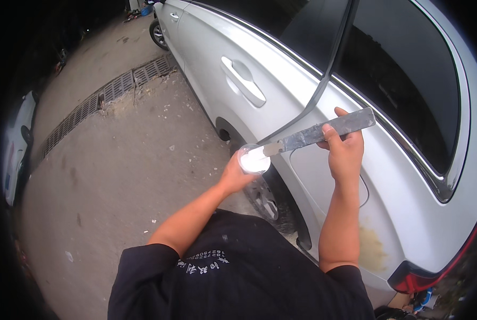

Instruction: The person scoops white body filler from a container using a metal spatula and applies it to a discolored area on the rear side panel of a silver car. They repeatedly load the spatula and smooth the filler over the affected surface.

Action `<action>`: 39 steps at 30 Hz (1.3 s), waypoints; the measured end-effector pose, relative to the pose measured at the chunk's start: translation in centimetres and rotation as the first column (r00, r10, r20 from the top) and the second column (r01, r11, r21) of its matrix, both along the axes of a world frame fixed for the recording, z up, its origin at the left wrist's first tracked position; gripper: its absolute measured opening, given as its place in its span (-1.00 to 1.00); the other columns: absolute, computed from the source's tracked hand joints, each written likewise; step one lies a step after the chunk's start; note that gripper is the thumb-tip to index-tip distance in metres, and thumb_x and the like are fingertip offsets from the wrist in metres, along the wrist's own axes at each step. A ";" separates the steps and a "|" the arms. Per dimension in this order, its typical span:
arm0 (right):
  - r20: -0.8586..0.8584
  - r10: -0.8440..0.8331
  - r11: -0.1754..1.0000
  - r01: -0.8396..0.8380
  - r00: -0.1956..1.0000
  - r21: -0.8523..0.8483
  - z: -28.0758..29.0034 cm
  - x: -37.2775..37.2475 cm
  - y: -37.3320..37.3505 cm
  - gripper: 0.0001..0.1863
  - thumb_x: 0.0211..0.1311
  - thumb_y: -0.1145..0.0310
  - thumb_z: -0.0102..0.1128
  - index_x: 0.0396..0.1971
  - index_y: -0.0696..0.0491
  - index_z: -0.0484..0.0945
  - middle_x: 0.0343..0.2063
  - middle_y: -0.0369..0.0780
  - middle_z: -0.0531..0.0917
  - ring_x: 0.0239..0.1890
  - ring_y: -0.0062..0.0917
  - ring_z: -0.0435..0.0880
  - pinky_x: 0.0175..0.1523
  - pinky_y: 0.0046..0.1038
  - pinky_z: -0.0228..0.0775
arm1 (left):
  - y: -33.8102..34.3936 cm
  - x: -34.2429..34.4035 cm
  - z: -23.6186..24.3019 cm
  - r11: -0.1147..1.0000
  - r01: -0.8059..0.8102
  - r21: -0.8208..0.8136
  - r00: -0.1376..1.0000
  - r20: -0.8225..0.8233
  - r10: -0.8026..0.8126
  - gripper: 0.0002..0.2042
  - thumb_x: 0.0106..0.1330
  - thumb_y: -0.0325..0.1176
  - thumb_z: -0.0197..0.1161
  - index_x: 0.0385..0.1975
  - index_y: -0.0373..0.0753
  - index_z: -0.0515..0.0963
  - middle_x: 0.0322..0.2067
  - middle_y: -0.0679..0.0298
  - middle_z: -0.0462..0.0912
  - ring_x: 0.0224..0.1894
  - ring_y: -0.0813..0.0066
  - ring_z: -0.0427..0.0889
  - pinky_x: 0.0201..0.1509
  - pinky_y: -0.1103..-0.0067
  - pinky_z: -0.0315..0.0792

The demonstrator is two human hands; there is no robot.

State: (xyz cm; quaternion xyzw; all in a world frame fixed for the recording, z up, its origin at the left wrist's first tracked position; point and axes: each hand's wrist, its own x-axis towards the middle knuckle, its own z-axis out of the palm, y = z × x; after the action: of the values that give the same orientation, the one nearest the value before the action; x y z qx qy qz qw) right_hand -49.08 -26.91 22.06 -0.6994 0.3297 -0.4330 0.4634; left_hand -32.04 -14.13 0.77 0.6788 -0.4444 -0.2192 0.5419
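Note:
My left hand (234, 176) is wrapped round a clear plastic cup (254, 160) with a white substance in it. In my right hand (346, 146) is a long, flat grey mixing stick (324, 132), pinched between thumb and fingers. Its light-coloured lower end dips into the cup, touching the white substance; the upper end points to the right. Both hands are in front of the side of a white car (302, 96), above its rear wheel (265, 197). A yellowish patch (373, 248) marks the rear panel, right of my right forearm.
A door handle (244, 82) and a fuel flap (313, 170) are on the car's side. A metal drain grate (118, 85) crosses the concrete floor (121, 186). Another white car (18, 144) stands at the far left. The red tail light (430, 274) is at lower right.

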 end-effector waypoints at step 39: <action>0.021 0.142 0.989 -0.143 0.990 0.028 1.4 -0.5 -4.1 -0.49 0.14 0.41 0.27 0.12 0.19 0.45 -0.37 -0.22 0.62 -0.34 -0.52 0.68 -0.23 -0.52 0.61 | 0.3 -0.4 -0.4 0.997 0.008 -0.071 0.997 -0.078 -0.013 -0.20 -0.11 -0.27 0.55 0.19 -0.30 0.32 0.10 0.12 0.49 0.20 0.27 0.45 0.30 0.42 0.30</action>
State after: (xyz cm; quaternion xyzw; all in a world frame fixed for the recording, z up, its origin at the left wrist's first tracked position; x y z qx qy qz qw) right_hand -49.59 -31.02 23.47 -0.7100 0.2810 -0.4004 0.5066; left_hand -32.48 -13.86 0.42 0.6477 -0.4340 -0.2325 0.5814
